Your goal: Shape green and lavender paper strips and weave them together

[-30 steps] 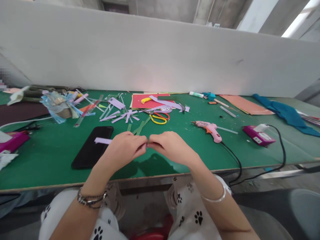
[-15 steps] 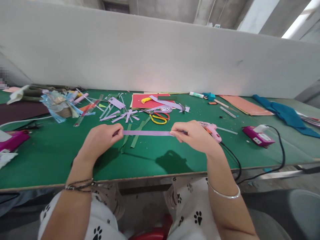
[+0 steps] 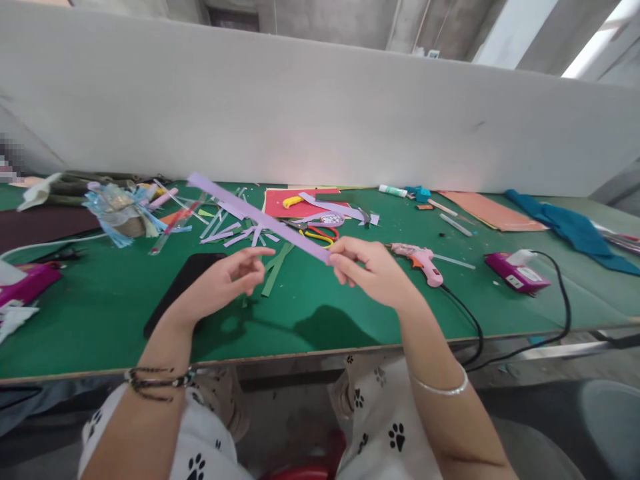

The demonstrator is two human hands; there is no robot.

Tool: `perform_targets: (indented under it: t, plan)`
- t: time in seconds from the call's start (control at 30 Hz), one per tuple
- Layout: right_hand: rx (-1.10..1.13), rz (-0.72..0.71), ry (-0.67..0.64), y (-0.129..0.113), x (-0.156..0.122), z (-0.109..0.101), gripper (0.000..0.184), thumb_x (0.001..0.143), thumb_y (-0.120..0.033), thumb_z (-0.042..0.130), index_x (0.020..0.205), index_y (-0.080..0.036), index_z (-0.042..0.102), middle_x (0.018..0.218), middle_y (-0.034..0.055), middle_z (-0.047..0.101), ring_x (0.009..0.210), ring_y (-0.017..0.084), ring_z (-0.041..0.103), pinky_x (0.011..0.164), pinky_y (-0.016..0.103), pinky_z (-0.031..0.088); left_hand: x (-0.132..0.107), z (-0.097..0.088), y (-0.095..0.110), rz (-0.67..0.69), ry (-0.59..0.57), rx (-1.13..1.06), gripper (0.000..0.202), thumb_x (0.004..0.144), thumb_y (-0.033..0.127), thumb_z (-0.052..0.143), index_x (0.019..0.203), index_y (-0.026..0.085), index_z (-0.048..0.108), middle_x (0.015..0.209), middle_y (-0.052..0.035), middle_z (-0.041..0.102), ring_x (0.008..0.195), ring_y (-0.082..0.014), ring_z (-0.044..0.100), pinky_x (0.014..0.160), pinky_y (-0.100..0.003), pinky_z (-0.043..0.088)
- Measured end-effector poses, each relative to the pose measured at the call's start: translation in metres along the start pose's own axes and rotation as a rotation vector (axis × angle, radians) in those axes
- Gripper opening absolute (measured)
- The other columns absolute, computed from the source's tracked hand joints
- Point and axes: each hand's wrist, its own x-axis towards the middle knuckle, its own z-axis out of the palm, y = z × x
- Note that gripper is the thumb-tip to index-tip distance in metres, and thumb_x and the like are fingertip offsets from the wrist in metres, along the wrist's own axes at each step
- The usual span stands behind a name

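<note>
A long purple paper strip (image 3: 260, 219) slants up to the left above the table, its lower right end pinched in my right hand (image 3: 363, 267). My left hand (image 3: 227, 283) is off the strip, fingers apart and partly curled, with nothing in it. Under my left forearm lies a black flat object (image 3: 183, 287), perhaps a phone. Green paper strips (image 3: 277, 270) lie between the hands. Behind the strip are scissors (image 3: 323, 235) with yellow and red handles and several short purple paper pieces (image 3: 240, 235).
A pink glue gun (image 3: 423, 261) with a black cord lies right of my right hand. Farther right stands a magenta power block (image 3: 517, 272). Red paper (image 3: 280, 201), a glue stick (image 3: 393, 191) and orange sheets (image 3: 493, 210) lie along the back, before a white partition (image 3: 320, 113).
My left hand has let go of the purple paper strip and opened. The strip, level between both hands before, now tilts up leftward from my right hand, which has shifted slightly left.
</note>
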Motion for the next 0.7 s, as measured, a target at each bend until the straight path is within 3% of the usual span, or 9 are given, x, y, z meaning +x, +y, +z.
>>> perform_targets:
  t: [0.1,0.2,0.27,0.43,0.57,0.7]
  plan:
    - [0.204,0.048,-0.22,0.0,0.005,0.017,0.016,0.083,-0.024,0.044,0.07,-0.016,0.047,0.052,-0.0064,0.05,0.043,0.003,0.043,0.046,0.016,0.035,0.002,0.013,0.005,0.193,0.065,-0.352,0.037,0.07,0.046,0.056,0.096,0.02,0.054,0.059,0.0044,0.048,0.041,-0.0057,0.039,0.042,-0.021,0.036]
    - [0.449,0.127,-0.491,0.004,0.007,0.03,0.018,0.084,-0.026,0.042,0.071,-0.016,0.046,0.052,-0.0058,0.052,0.044,0.004,0.044,0.047,0.016,0.037,-0.001,0.015,0.004,0.339,0.166,-0.577,0.031,0.065,0.053,0.06,0.075,0.023,0.054,0.041,0.0097,0.031,0.032,-0.004,0.024,0.04,-0.022,0.029]
    - [0.551,0.156,-0.605,0.007,0.008,0.036,0.019,0.085,-0.028,0.041,0.071,-0.016,0.046,0.052,-0.0055,0.052,0.045,0.004,0.045,0.048,0.016,0.039,-0.003,0.013,0.002,0.364,0.177,-0.642,0.035,0.064,0.054,0.062,0.061,0.023,0.046,0.036,0.0111,0.019,0.03,-0.0035,0.018,0.041,-0.023,0.028]
    - [0.592,0.163,-0.787,0.015,0.011,0.039,0.021,0.086,-0.024,0.04,0.069,-0.015,0.046,0.053,-0.0049,0.052,0.048,0.004,0.046,0.053,0.017,0.041,-0.004,0.012,-0.001,0.285,0.201,-0.599,0.049,0.061,0.066,0.055,0.055,0.022,0.034,0.036,0.0111,0.009,0.031,-0.0051,0.013,0.043,-0.026,0.026]
    - [0.583,0.147,-0.886,0.018,0.012,0.036,0.022,0.087,-0.022,0.038,0.067,-0.015,0.045,0.054,-0.0044,0.053,0.048,0.004,0.047,0.052,0.017,0.04,-0.001,0.016,-0.001,0.344,0.216,-0.561,0.049,0.071,0.066,0.044,0.055,0.021,0.031,0.036,0.0109,0.006,0.031,-0.0054,0.01,0.042,-0.026,0.022]
    - [0.532,0.133,-0.969,0.022,0.014,0.037,0.022,0.086,-0.021,0.037,0.065,-0.016,0.043,0.053,-0.0041,0.052,0.049,0.005,0.047,0.052,0.018,0.039,0.001,0.019,0.004,0.404,0.178,-0.722,0.05,0.066,0.06,0.058,0.053,0.02,0.032,0.036,0.0123,0.01,0.029,-0.0026,0.01,0.04,-0.023,0.022]
